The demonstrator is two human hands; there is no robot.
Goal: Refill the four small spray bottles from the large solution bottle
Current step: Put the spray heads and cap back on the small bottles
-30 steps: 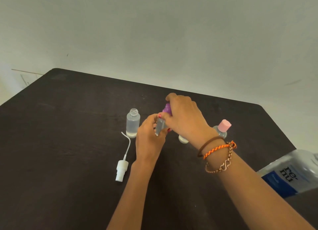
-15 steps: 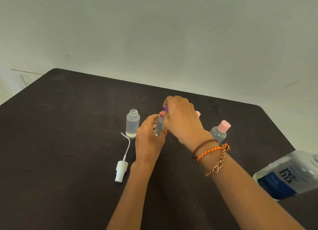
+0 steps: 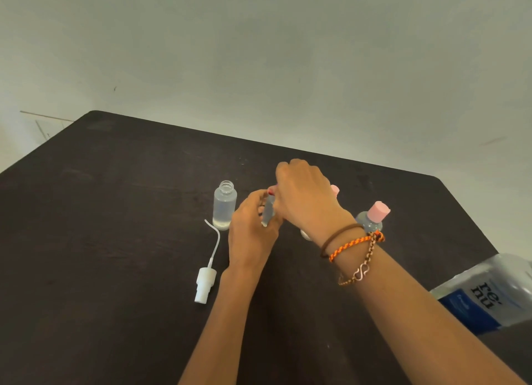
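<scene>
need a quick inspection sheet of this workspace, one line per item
surface: dark table, matte.
job's things: open clear bottle upright; its white spray head lying beside it; small bottle held in both hands; pink-capped bottle upright; another pink cap behind the right wrist; large solution bottle at right edge.
clutter: nothing seen.
hands: left hand grips the small bottle; right hand grips its top.
cables: nothing seen.
surroundings: plain pale wall.
</scene>
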